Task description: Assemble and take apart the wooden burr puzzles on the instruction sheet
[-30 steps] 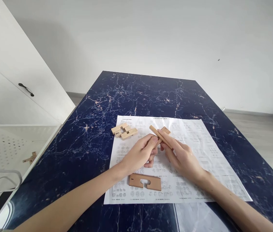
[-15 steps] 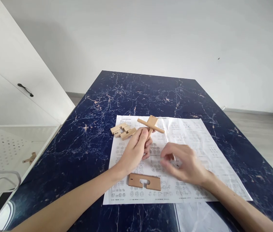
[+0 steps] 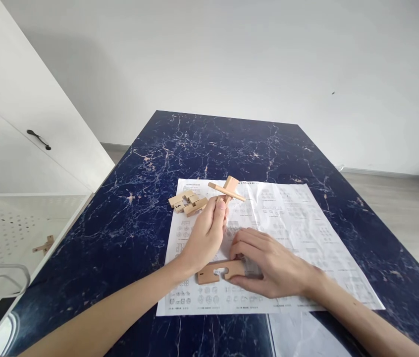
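My left hand [image 3: 206, 234] is closed on two flat wooden pieces joined as a cross [image 3: 228, 190], held upright above a printed instruction sheet [image 3: 294, 223]. My right hand [image 3: 265, 265] rests low on the sheet with its fingers pinching the right end of a slotted flat wooden piece [image 3: 215, 271], whose near-left end is lifted slightly off the paper. A small cluster of wooden blocks [image 3: 187, 202] lies on the sheet's far left corner, just left of my left hand.
The sheet lies on a dark blue marbled table [image 3: 209, 148]. A second sheet [image 3: 298, 334] pokes out at the near edge. A white perforated shelf [image 3: 20, 223] with a small wooden part [image 3: 44, 245] stands at the left, beside a white cabinet [image 3: 16, 114].
My right hand let go of the crossed pieces, dropped toward me and took hold of the slotted piece. My left hand kept the cross and turned it upright.
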{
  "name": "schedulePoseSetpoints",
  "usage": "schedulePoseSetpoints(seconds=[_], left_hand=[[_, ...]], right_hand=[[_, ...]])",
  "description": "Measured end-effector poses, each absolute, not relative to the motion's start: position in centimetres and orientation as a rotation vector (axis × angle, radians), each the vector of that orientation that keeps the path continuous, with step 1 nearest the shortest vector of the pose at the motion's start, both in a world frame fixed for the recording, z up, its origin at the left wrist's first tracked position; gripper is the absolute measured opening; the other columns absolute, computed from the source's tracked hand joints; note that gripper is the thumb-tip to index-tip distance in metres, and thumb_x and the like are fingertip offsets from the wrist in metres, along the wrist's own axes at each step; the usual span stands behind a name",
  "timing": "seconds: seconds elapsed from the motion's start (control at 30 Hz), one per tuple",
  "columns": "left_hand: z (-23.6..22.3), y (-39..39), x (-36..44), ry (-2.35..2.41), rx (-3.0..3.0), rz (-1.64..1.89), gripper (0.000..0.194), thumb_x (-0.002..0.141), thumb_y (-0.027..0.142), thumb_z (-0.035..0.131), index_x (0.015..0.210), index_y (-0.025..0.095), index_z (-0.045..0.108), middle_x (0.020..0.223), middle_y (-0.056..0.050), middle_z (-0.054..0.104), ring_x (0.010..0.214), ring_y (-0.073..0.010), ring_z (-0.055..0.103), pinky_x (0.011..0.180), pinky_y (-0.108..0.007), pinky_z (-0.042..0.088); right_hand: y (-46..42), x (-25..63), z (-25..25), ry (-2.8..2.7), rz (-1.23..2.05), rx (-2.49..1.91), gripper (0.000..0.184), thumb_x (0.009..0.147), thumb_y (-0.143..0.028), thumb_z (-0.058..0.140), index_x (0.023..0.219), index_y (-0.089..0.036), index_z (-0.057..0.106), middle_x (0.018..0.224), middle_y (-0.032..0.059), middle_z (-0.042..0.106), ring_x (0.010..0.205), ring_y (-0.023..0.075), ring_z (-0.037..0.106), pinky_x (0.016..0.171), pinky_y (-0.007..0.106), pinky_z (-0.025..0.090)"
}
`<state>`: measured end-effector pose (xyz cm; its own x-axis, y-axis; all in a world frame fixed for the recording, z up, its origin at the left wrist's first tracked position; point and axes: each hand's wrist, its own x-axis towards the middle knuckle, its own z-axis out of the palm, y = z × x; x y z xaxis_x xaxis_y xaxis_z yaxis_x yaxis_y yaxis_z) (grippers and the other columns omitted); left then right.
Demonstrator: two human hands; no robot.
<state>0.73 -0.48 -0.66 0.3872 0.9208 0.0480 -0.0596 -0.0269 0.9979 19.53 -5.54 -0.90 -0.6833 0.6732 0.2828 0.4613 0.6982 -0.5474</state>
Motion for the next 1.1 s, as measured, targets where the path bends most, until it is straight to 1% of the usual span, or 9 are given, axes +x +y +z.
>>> schedulePoseSetpoints(seconds=[0.1, 0.3, 0.43, 0.53, 0.67, 0.77, 0.87, 0.97, 1.1], left_hand=[[-0.7, -0.4, 0.7, 0.887, 1.367, 0.954, 0.039, 0.115, 0.050, 0.035, 0.090, 0.022, 0.044, 0.082, 0.002, 0.044, 0.068, -0.0135, 0.040, 0.069, -0.031, 0.041], [-0.5, -0.5, 0.7, 0.856, 1.306, 0.947, 0.038, 0.114, 0.051, 0.035, 0.091, 0.022, 0.045, 0.082, 0.002, 0.043, 0.068, -0.0139, 0.041, 0.067, -0.031, 0.039], [-0.5, -0.5, 0.6, 0.881, 1.293, 0.935, 0.040, 0.114, 0.050, 0.034, 0.086, 0.022, 0.043, 0.078, 0.003, 0.041, 0.068, -0.0146, 0.040, 0.067, -0.031, 0.038], [-0.7, -0.5, 0.6, 0.898, 1.325, 0.930, 0.038, 0.114, 0.046, 0.036, 0.088, 0.022, 0.047, 0.080, 0.001, 0.043, 0.070, -0.0155, 0.042, 0.068, -0.031, 0.038], [-0.6, -0.6, 0.5, 0.881, 1.482, 0.877, 0.036, 0.115, 0.046, 0.034, 0.097, 0.021, 0.053, 0.082, 0.000, 0.047, 0.071, -0.0166, 0.043, 0.068, -0.033, 0.038], [-0.3, -0.9, 0.5, 0.875, 1.610, 0.837, 0.039, 0.115, 0.045, 0.033, 0.093, 0.021, 0.053, 0.078, 0.000, 0.047, 0.069, -0.0173, 0.044, 0.067, -0.034, 0.037], [-0.2, -1.1, 0.5, 0.888, 1.676, 0.814, 0.037, 0.115, 0.043, 0.033, 0.103, 0.020, 0.058, 0.078, -0.001, 0.051, 0.070, -0.0191, 0.049, 0.067, -0.035, 0.038], [-0.3, -1.2, 0.5, 0.913, 1.712, 0.826, 0.037, 0.116, 0.042, 0.032, 0.117, 0.019, 0.061, 0.086, -0.004, 0.059, 0.077, -0.0216, 0.056, 0.072, -0.037, 0.043], [-0.5, -1.1, 0.6, 0.949, 1.742, 0.884, 0.034, 0.116, 0.039, 0.032, 0.121, 0.019, 0.059, 0.113, -0.010, 0.065, 0.099, -0.0245, 0.063, 0.089, -0.042, 0.049]], right_hand=[[-5.4, 19.7, -0.9, -2.409, 0.654, -0.899, 0.017, 0.103, -0.037, 0.067, 0.106, -0.021, 0.061, 0.099, 0.0073, 0.068, 0.088, 0.0233, 0.064, 0.077, 0.039, 0.054], [-5.4, 20.4, -0.6, -2.296, 0.848, -0.999, 0.018, 0.110, -0.036, 0.058, 0.104, -0.022, 0.066, 0.087, 0.0025, 0.069, 0.071, 0.0173, 0.060, 0.065, 0.033, 0.049], [-5.2, 21.2, -0.6, -1.971, 1.099, -1.069, 0.019, 0.107, -0.042, 0.065, 0.106, -0.023, 0.070, 0.082, 0.0015, 0.069, 0.067, 0.0163, 0.059, 0.058, 0.030, 0.046], [-4.7, 21.9, -1.0, -1.621, 1.259, -0.997, 0.026, 0.105, -0.048, 0.065, 0.096, -0.024, 0.068, 0.072, -0.0012, 0.059, 0.057, 0.0139, 0.048, 0.051, 0.028, 0.039], [-3.8, 22.4, -1.1, -1.302, 1.264, -0.983, 0.040, 0.108, -0.058, 0.052, 0.084, -0.026, 0.053, 0.072, -0.0018, 0.048, 0.051, 0.0139, 0.037, 0.046, 0.029, 0.036], [-3.4, 22.5, -0.7, -1.214, 1.234, -1.044, 0.041, 0.110, -0.063, 0.039, 0.089, -0.029, 0.045, 0.070, -0.0042, 0.045, 0.042, 0.0126, 0.030, 0.040, 0.030, 0.032], [-3.7, 22.5, -0.2, -1.156, 1.273, -1.086, 0.038, 0.111, -0.066, 0.034, 0.100, -0.032, 0.045, 0.053, -0.0115, 0.032, 0.031, 0.0118, 0.018, 0.033, 0.028, 0.023], [-4.0, 22.5, -0.2, -1.071, 1.373, -1.090, 0.037, 0.108, -0.069, 0.042, 0.106, -0.032, 0.046, 0.044, -0.0145, 0.022, 0.028, 0.0130, 0.017, 0.029, 0.026, 0.019], [-4.1, 22.2, -0.2, -0.981, 1.520, -1.037, 0.036, 0.108, -0.068, 0.042, 0.111, -0.033, 0.047, 0.047, -0.0140, 0.028, 0.028, 0.0115, 0.015, 0.027, 0.024, 0.015]])
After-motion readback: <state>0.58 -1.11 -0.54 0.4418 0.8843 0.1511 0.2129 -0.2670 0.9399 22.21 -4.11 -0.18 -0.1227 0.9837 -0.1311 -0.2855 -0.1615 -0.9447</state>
